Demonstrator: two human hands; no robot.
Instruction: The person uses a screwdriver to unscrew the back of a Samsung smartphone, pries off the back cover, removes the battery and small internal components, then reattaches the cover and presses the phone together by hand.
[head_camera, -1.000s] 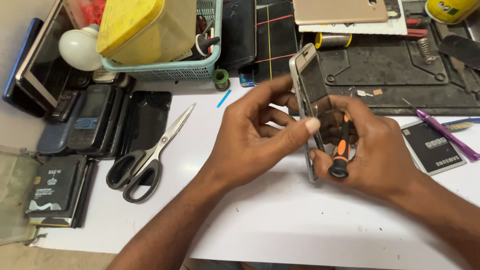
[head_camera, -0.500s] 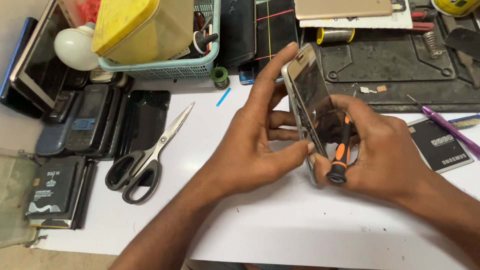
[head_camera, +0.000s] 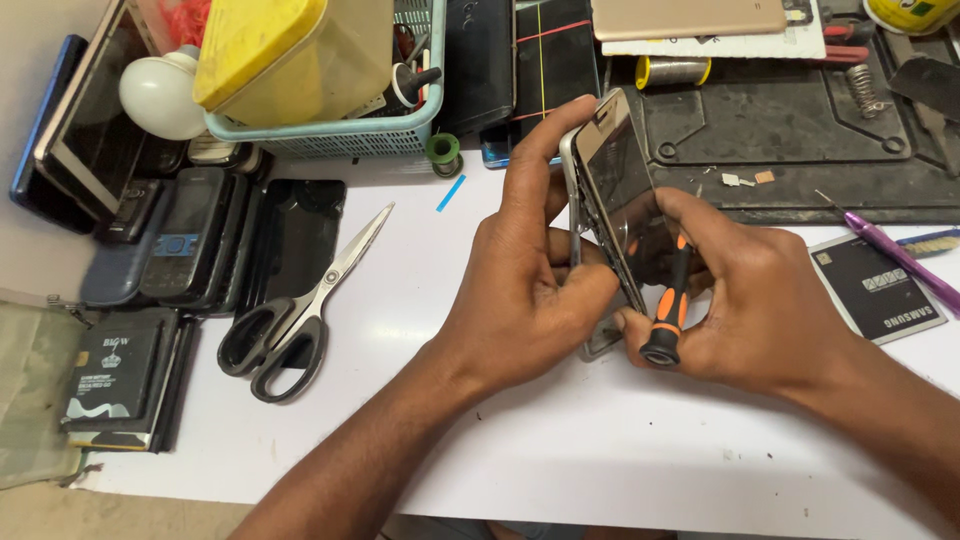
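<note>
Both hands: close together over the white worktop (head_camera: 560, 450), working on one smartphone (head_camera: 615, 190) held on edge, its screen tilted toward the right.
Step in hand: by the look of it, the phone's frame is being pried or worked apart along its lower edge.
Left hand (head_camera: 525, 290): fingers curled tight round the phone's left side, index stretched up along its top corner.
Right hand (head_camera: 745, 300): closed on a small orange-and-black screwdriver (head_camera: 670, 315) and steadying the phone's lower right edge; the tip is hidden.
Next move: probably calls for a firm left grip and a small, controlled lever.
Nearby: scissors (head_camera: 300, 300) lie to the left, a flat battery (head_camera: 880, 285) to the right.
</note>
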